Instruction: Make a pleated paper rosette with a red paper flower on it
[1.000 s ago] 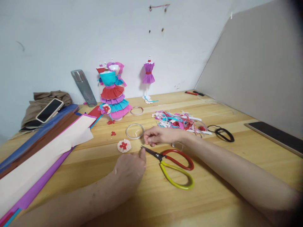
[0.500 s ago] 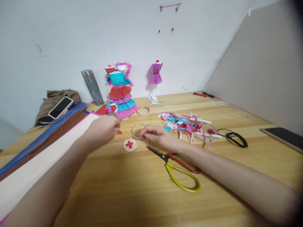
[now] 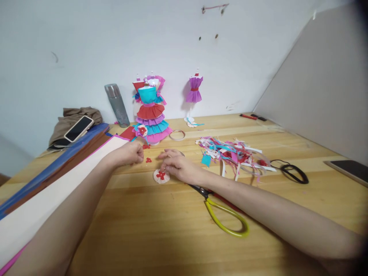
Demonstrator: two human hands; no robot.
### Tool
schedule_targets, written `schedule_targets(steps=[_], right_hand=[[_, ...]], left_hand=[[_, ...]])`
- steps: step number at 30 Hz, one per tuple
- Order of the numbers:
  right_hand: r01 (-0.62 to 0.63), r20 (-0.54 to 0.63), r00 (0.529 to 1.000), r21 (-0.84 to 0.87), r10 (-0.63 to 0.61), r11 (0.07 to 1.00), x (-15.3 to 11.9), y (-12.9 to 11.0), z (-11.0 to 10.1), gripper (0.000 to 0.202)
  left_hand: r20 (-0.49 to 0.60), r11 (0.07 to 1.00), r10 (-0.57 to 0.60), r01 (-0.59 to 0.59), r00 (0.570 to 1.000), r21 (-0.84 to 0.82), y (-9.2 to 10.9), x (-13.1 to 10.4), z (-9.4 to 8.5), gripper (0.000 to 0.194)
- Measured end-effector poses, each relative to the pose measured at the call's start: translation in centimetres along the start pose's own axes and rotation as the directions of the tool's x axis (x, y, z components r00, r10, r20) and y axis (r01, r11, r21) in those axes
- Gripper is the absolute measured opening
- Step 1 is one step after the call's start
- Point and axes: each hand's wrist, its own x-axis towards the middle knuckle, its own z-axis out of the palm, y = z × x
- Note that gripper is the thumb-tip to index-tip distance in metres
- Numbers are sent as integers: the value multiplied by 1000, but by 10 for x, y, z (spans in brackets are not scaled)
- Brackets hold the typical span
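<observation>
My left hand (image 3: 130, 154) is closed in a fist just above the table, beside small red paper cutouts (image 3: 148, 160); anything inside its fingers is hidden. My right hand (image 3: 181, 166) reaches over a pale pleated paper rosette (image 3: 158, 178) with a red petal-shaped piece (image 3: 161, 175) on it. Its fingers are stretched leftward, apart from the thumb, and the thumb side is close to the rosette; I cannot tell whether they touch. Beneath the right wrist lie scissors (image 3: 204, 193) with one yellow and one red handle, partly covered by the forearm.
Dress forms in ruffled paper (image 3: 150, 112) and a purple dress form (image 3: 195, 90) stand at the wall. Nearby are a tape roll (image 3: 177, 139), paper scraps (image 3: 234, 153), a black cord loop (image 3: 304, 177), a bottle (image 3: 118, 109), a phone (image 3: 79, 128) and paper sheets (image 3: 74, 180).
My right hand has moved slightly left and down to the rosette, its fingers now spread from their pinch. My left hand has lowered slightly. The view has shifted a little.
</observation>
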Motion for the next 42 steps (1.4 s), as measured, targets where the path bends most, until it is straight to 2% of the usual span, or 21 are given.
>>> schedule_targets(steps=[3, 8, 12, 15, 23, 28, 32, 38, 42], right_hand=[[2, -44, 999, 87, 2, 996, 0, -1, 1, 11], [-39, -127, 989, 248, 72, 968, -3, -10, -5, 8], [-94, -190, 973, 208, 135, 974, -6, -16, -7, 14], [-99, -248, 960, 140, 132, 985, -8, -18, -8, 15], [-45, -253, 966, 52, 57, 998, -10, -19, -10, 15], [-24, -261, 965, 47, 35, 999, -10, -18, -9, 13], [-5, -253, 967, 91, 28, 996, -10, -18, -8, 15], [-52, -259, 959, 231, 113, 972, -11, -14, -8, 7], [66, -290, 957, 149, -20, 987, -13, -10, -5, 9]], left_hand=[[15, 993, 56, -55, 998, -102, 9, -3, 2, 9], [116, 961, 166, -134, 979, -240, 34, -14, 11, 16], [145, 965, 160, -124, 976, -231, 48, -21, 17, 19], [143, 970, 138, -104, 980, -220, 52, -23, 19, 18], [132, 965, 87, -51, 987, -256, 53, -17, 27, 10], [134, 942, 97, -48, 986, -331, 52, -14, 31, 7], [127, 933, 114, -62, 985, -355, 53, -14, 32, 4], [153, 952, 104, -53, 983, -302, 52, -14, 29, 9], [182, 947, 121, -59, 976, -315, 47, -12, 28, 12]])
